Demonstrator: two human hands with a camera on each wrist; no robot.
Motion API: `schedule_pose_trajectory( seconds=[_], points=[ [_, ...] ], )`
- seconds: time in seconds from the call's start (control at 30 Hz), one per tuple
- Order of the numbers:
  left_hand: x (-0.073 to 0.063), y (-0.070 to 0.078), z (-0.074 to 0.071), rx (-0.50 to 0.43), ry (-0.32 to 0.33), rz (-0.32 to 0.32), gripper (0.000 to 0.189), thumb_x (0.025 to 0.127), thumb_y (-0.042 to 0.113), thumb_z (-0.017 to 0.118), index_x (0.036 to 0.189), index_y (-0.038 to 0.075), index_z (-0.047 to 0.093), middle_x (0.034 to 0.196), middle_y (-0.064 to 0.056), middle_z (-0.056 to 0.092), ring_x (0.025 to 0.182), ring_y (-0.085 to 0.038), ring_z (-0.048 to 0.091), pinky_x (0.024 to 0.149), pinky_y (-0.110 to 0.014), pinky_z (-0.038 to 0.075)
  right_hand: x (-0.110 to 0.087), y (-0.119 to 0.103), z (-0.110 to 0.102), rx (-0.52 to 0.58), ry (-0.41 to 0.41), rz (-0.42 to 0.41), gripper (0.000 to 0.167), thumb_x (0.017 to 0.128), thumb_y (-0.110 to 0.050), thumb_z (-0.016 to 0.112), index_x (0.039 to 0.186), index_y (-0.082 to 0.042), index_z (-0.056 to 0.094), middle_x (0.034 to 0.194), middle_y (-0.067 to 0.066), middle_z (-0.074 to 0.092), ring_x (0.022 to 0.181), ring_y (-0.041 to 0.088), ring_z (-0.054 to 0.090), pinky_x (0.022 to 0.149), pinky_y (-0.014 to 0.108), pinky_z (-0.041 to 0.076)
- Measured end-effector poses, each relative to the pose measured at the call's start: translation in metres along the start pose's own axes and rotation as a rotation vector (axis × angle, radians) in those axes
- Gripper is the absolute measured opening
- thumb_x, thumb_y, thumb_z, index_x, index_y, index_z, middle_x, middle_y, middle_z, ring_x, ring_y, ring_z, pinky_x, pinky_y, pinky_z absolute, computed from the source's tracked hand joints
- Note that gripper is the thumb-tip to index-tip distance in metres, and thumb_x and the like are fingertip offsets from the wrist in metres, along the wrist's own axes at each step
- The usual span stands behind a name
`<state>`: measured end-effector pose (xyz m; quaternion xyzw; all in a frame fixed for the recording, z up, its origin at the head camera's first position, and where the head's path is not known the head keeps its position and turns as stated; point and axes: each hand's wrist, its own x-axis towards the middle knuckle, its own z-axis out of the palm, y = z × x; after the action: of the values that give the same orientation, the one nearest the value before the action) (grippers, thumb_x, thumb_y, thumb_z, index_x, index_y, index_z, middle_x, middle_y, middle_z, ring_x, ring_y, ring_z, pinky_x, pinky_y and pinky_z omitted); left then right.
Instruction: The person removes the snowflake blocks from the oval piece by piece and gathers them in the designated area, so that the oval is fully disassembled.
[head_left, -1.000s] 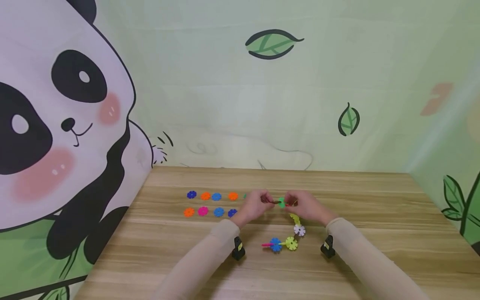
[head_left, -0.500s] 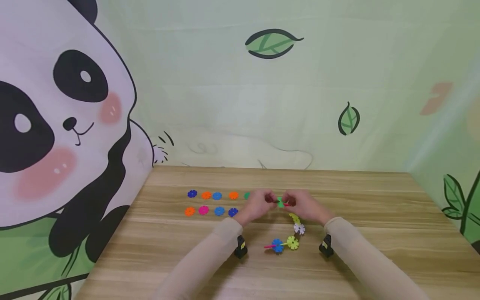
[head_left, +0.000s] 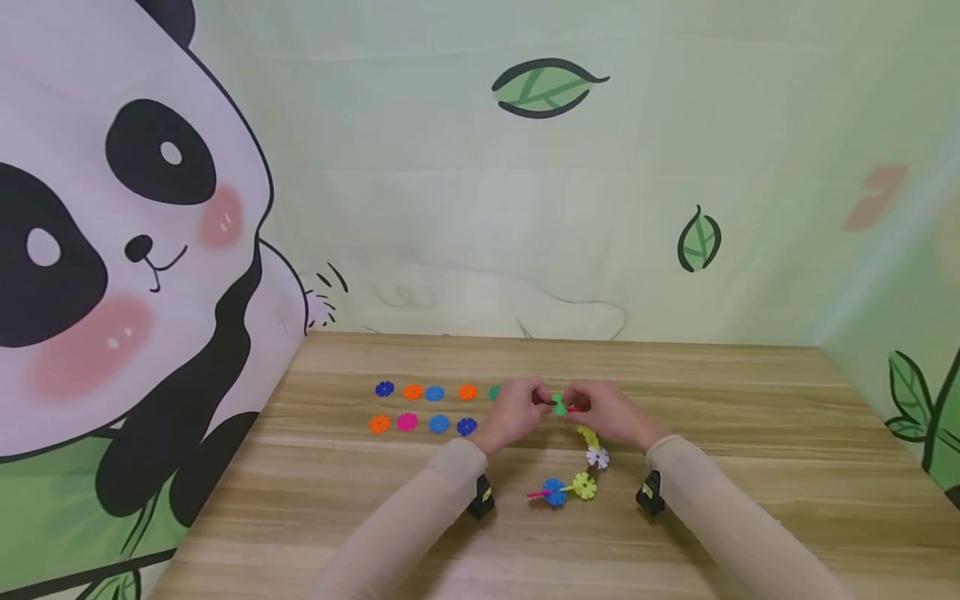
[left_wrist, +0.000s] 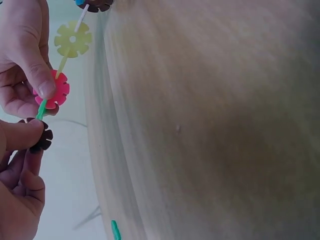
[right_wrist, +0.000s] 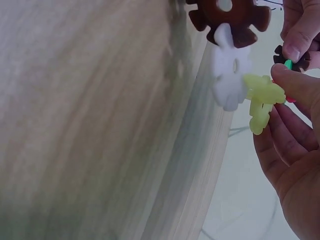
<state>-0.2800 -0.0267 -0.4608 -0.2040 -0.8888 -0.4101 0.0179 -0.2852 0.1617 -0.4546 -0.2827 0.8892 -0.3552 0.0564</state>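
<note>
Between both hands stretches a chain of notched plastic snowflake discs. My left hand [head_left: 519, 410] pinches a dark brown disc [left_wrist: 44, 140] between thumb and fingers. A green disc [head_left: 559, 405], edge-on in the left wrist view, meets the brown one in its slot. My right hand [head_left: 609, 412] pinches the pink disc [left_wrist: 61, 91] on the green disc's other side. From there the chain curves down toward me through a yellow disc [left_wrist: 73, 40], a white disc [head_left: 597, 457], another yellow disc [head_left: 584, 486], a blue disc [head_left: 554, 492] and a pink end disc [head_left: 536, 494].
Two rows of loose discs lie left of my hands on the wooden table [head_left: 300, 508], among them an orange disc [head_left: 413, 392], a magenta disc [head_left: 407, 422] and a dark blue disc [head_left: 467, 427]. My left hand partly covers a green disc [head_left: 494, 392]. A panda-printed backdrop [head_left: 420, 208] stands behind.
Both hands have drawn slightly closer together, leaving a smaller gap around the green disc. The hanging chain has shifted a little; the loose discs lie as before.
</note>
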Motion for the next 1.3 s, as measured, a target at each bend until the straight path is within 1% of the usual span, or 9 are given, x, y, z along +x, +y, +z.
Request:
schedule_pose_trajectory(
  seconds=[0.13, 0.27, 0.4, 0.53, 0.63, 0.73, 0.97, 1.13, 1.3],
  points=[
    [0.0005, -0.0001, 0.0018, 0.058, 0.03, 0.018, 0.009, 0.08, 0.001, 0.073, 0.081, 0.007, 0.066, 0.077, 0.0, 0.065, 0.072, -0.007, 0.059, 0.064, -0.015, 0.048, 0.0009, 0.0017, 0.0007, 0.001, 0.0, 0.007, 0.011, 0.084, -0.003, 0.07, 0.091, -0.009, 0.064, 0.088, 0.002, 0.066, 0.081, 0.012, 0.061, 0.072, 0.027, 0.052],
    [0.0012, -0.0003, 0.0018, 0.096, 0.038, 0.031, 0.008, 0.081, 0.002, 0.073, 0.081, 0.007, 0.067, 0.076, 0.0, 0.066, 0.07, -0.007, 0.059, 0.063, -0.015, 0.048, 0.0019, 0.0026, 0.0013, 0.004, 0.003, 0.007, 0.01, 0.084, -0.004, 0.07, 0.091, -0.009, 0.064, 0.087, 0.001, 0.066, 0.079, 0.012, 0.061, 0.071, 0.027, 0.052],
    [0.0016, -0.0022, 0.0003, 0.075, 0.026, 0.032, 0.008, 0.081, 0.001, 0.072, 0.081, 0.007, 0.066, 0.076, 0.001, 0.066, 0.07, -0.006, 0.059, 0.062, -0.015, 0.048, 0.0022, 0.0022, 0.0016, 0.004, -0.001, 0.008, 0.01, 0.084, -0.006, 0.07, 0.092, -0.008, 0.065, 0.086, 0.0, 0.066, 0.079, 0.012, 0.061, 0.071, 0.026, 0.052],
    [0.0028, -0.0039, -0.0011, 0.044, -0.001, 0.059, 0.009, 0.081, 0.0, 0.072, 0.083, 0.006, 0.066, 0.08, -0.001, 0.067, 0.074, -0.008, 0.061, 0.065, -0.016, 0.048, 0.0018, 0.0028, 0.0019, -0.009, -0.007, 0.009, 0.009, 0.085, -0.007, 0.07, 0.092, -0.009, 0.064, 0.086, -0.002, 0.065, 0.079, 0.011, 0.06, 0.07, 0.026, 0.052],
    [0.0033, -0.004, -0.0019, 0.048, -0.022, 0.082, 0.009, 0.081, 0.0, 0.072, 0.085, 0.007, 0.067, 0.082, -0.001, 0.067, 0.075, -0.008, 0.061, 0.066, -0.016, 0.048, 0.0013, 0.0034, 0.002, 0.0, -0.004, 0.01, 0.009, 0.085, -0.007, 0.069, 0.092, -0.009, 0.064, 0.085, -0.003, 0.064, 0.079, 0.011, 0.06, 0.07, 0.026, 0.052],
    [0.003, -0.0034, -0.002, 0.07, -0.033, 0.087, 0.009, 0.082, 0.001, 0.071, 0.087, 0.007, 0.067, 0.083, 0.0, 0.067, 0.076, -0.008, 0.06, 0.067, -0.016, 0.048, 0.0012, 0.0037, 0.0017, 0.02, 0.0, 0.008, 0.009, 0.085, -0.006, 0.07, 0.092, -0.008, 0.065, 0.087, -0.001, 0.065, 0.08, 0.012, 0.061, 0.07, 0.026, 0.052],
    [0.0034, -0.0038, -0.0003, 0.141, -0.019, 0.101, 0.007, 0.084, 0.002, 0.069, 0.089, 0.007, 0.067, 0.087, -0.002, 0.069, 0.08, -0.008, 0.062, 0.07, -0.015, 0.048, 0.0023, 0.0041, 0.002, 0.031, -0.003, 0.009, 0.01, 0.085, -0.006, 0.07, 0.093, -0.006, 0.065, 0.087, -0.001, 0.066, 0.08, 0.012, 0.062, 0.071, 0.025, 0.052],
    [0.0033, -0.0063, -0.0001, 0.143, -0.011, 0.129, 0.008, 0.084, 0.0, 0.069, 0.087, 0.007, 0.068, 0.086, -0.003, 0.07, 0.078, -0.008, 0.062, 0.069, -0.015, 0.048, 0.0028, 0.004, 0.003, 0.03, -0.013, 0.026, 0.011, 0.084, -0.007, 0.071, 0.093, -0.009, 0.065, 0.086, -0.002, 0.065, 0.08, 0.012, 0.061, 0.071, 0.025, 0.052],
    [0.0025, -0.0076, -0.0011, 0.129, -0.015, 0.127, 0.008, 0.084, 0.001, 0.069, 0.089, 0.007, 0.068, 0.087, -0.002, 0.069, 0.079, -0.008, 0.063, 0.069, -0.014, 0.048, 0.0021, 0.0037, 0.0035, 0.042, -0.015, 0.036, 0.011, 0.084, -0.008, 0.071, 0.092, -0.01, 0.064, 0.085, -0.002, 0.065, 0.079, 0.012, 0.061, 0.07, 0.025, 0.052]
  ],
)
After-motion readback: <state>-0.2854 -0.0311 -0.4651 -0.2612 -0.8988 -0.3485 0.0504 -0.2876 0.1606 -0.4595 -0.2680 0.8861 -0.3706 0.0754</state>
